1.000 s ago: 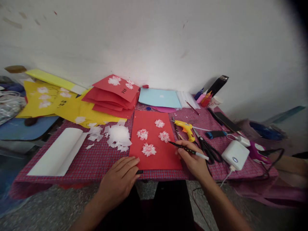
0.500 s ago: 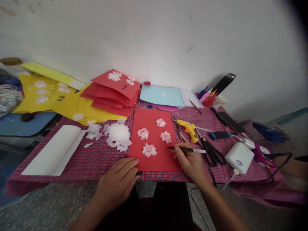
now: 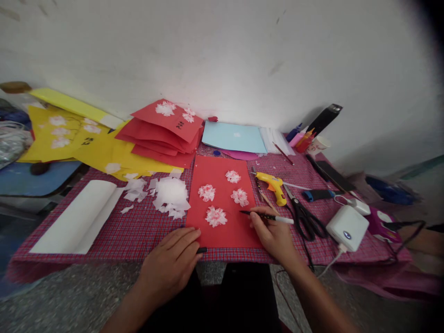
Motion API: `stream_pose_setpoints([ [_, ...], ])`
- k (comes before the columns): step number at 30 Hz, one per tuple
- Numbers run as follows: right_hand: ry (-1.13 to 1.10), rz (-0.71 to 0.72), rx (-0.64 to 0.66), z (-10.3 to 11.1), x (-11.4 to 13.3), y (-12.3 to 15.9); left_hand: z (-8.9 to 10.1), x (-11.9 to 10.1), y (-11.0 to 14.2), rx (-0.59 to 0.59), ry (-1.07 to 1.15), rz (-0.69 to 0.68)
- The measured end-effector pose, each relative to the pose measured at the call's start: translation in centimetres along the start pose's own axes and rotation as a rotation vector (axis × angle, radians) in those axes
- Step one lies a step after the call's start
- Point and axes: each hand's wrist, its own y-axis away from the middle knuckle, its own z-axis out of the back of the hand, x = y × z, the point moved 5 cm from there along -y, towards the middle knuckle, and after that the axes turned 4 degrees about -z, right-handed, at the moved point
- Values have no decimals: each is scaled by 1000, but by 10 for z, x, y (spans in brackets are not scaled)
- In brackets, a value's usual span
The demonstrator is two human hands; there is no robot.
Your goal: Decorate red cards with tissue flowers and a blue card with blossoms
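A sheet of red paper [image 3: 222, 236] lies in front of me with several crumpled white-and-pink paper flowers [image 3: 215, 216] on it. My right hand [image 3: 272, 231] grips a black-and-white brush pen [image 3: 267, 216], its dark tip at the sheet's lower right part. Whether the tip touches the paper I cannot tell. My left hand [image 3: 175, 259] rests over the sheet's lower left corner, fingers together. From under those fingers sticks out the end of a black pen cap [image 3: 201, 250], which the hand seems to hold; the thumb is hidden.
Left of the sheet are white tissue pieces [image 3: 170, 196] and folded white paper [image 3: 74, 219]. Red cards [image 3: 163, 134] and yellow sheets [image 3: 104, 152] lie behind. On the right are a yellow glue gun [image 3: 274, 185], scissors [image 3: 305, 215] and a white charger [image 3: 348, 226] with cables.
The view has shifted very slightly. The brush pen's rear end has tipped a little lower and leftward; its tip stays over nearly the same spot. My left hand has not moved.
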Motion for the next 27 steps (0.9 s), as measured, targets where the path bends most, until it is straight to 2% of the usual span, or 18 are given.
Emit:
stream_pose_setpoints([
  [14, 14, 59, 17, 2, 6, 3, 6, -2, -4, -48, -7, 0],
  [19, 6, -2, -64, 3, -3, 1, 5, -2, -3, -40, -12, -6],
  [27, -5, -19, -57, 2, -4, 2, 4, -1, -4, -39, -3, -6],
])
